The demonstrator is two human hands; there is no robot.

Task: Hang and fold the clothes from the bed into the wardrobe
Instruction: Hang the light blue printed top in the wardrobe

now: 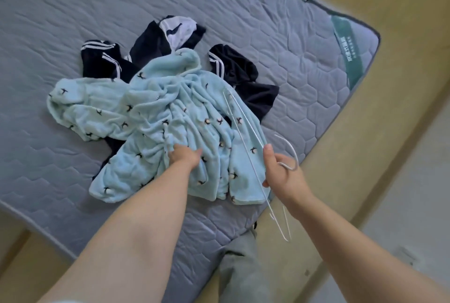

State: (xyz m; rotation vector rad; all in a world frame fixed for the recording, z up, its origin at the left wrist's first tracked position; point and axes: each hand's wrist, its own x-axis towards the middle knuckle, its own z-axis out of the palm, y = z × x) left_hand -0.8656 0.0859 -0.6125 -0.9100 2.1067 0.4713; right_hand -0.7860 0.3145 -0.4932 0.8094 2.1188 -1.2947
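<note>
A light blue fleece garment (151, 117) with small dark prints lies crumpled on the grey mattress (73, 22). Under and behind it lie dark navy clothes (243, 71) with white stripes. My left hand (185, 156) grips a bunch of the blue fleece near its lower middle. My right hand (280, 168) holds a thin white wire hanger (246, 142) by its neck, with the hook curling out to the right of the hand. The hanger's long wires reach up over the right edge of the blue garment and down past the mattress edge.
The mattress rests on a tan wooden bed frame (401, 88) that borders it on the right and at the lower left. My grey trouser leg (243, 268) stands against the near mattress edge. A pale floor (414, 181) shows at the right.
</note>
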